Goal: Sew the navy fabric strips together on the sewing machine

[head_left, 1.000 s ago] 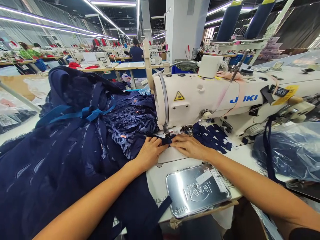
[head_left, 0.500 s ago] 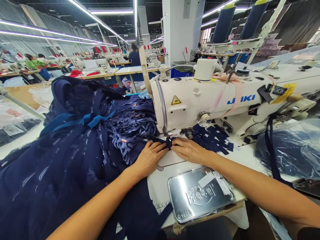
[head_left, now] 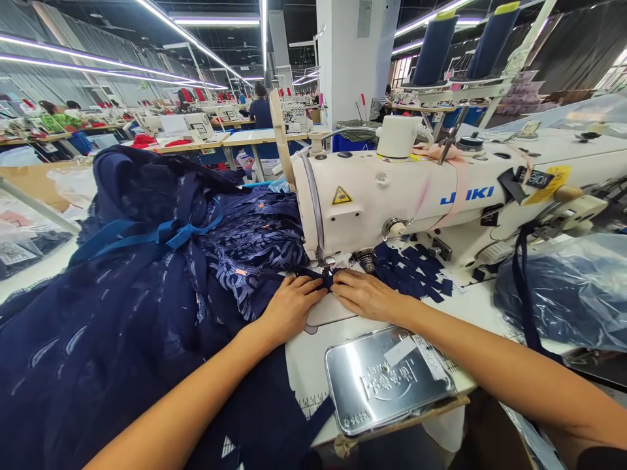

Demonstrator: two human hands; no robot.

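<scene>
My left hand (head_left: 289,303) lies over a strip of navy fabric (head_left: 326,281) just left of the presser foot (head_left: 328,262), fingers together and pressing it down. From the right, my right hand (head_left: 365,295) grips the same strip close to the foot, its fingertips bent onto the cloth. The white sewing machine (head_left: 362,189) stands over both hands. A bulky navy garment (head_left: 147,313) with light embroidery and a tied blue ribbon (head_left: 179,234) spreads across the left side. Exactly how the fingertips hold the strip is partly hidden.
Small cut navy pieces (head_left: 409,269) lie right of the needle area. A shiny metal tin (head_left: 386,385) sits at the table's front edge. At right is a clear plastic bag (head_left: 578,287) of dark cloth. Two thread cones (head_left: 434,49) stand above. A person (head_left: 261,111) is far behind.
The whole view has shifted slightly, so everything sits a little farther left. Both hands stay by the presser foot on the navy fabric, with no clear movement.
</scene>
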